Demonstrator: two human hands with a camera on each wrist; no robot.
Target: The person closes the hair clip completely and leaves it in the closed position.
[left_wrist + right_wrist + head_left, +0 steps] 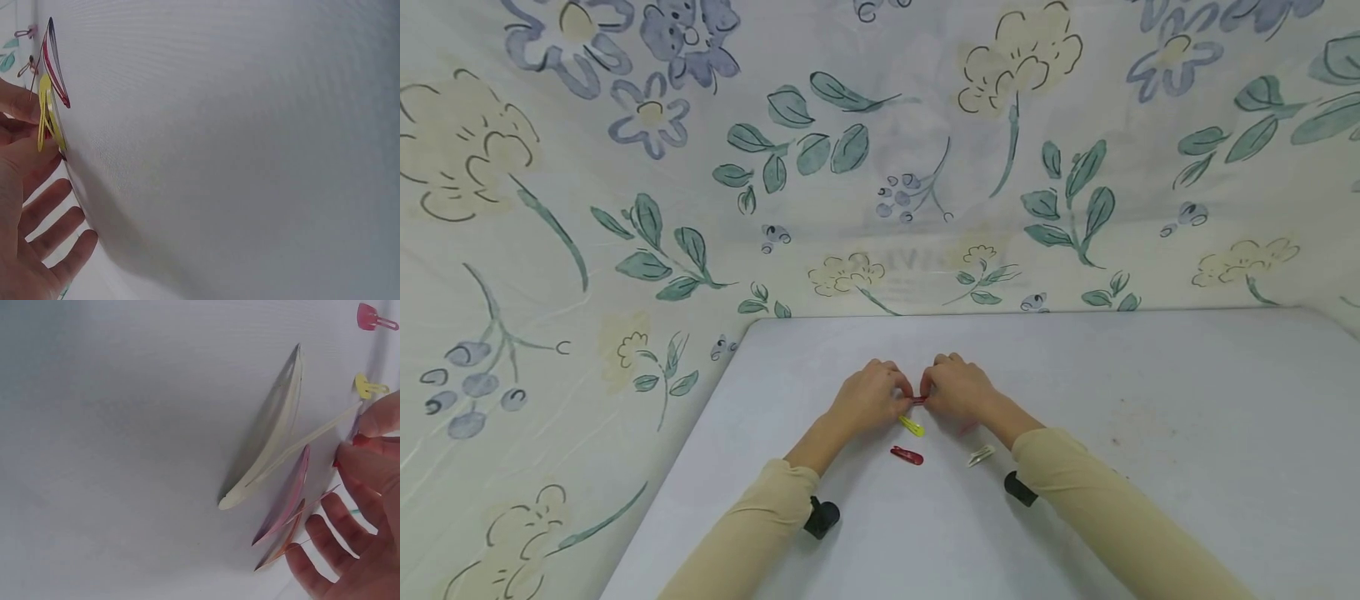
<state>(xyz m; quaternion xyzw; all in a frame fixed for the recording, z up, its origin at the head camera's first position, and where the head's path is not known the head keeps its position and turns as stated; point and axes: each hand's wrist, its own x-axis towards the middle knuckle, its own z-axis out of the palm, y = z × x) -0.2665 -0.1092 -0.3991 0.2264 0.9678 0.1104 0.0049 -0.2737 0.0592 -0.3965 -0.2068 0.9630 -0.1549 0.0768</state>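
Observation:
In the head view, a small red snap hair clip spans the space between both hands' fingertips. My left hand pinches its left end between thumb and forefinger. The other end is pinched by my right hand; in the right wrist view only bits of red show past those fingers. A yellow hair clip, its arms sprung apart in the left wrist view, lies just below the left fingers. Nearer the body is a second red clip.
On the right of the white table lies a white hair clip, sprung apart. Beside it, in the right wrist view, are a pink clip and an orange clip. A floral cloth hangs behind the table's far edge.

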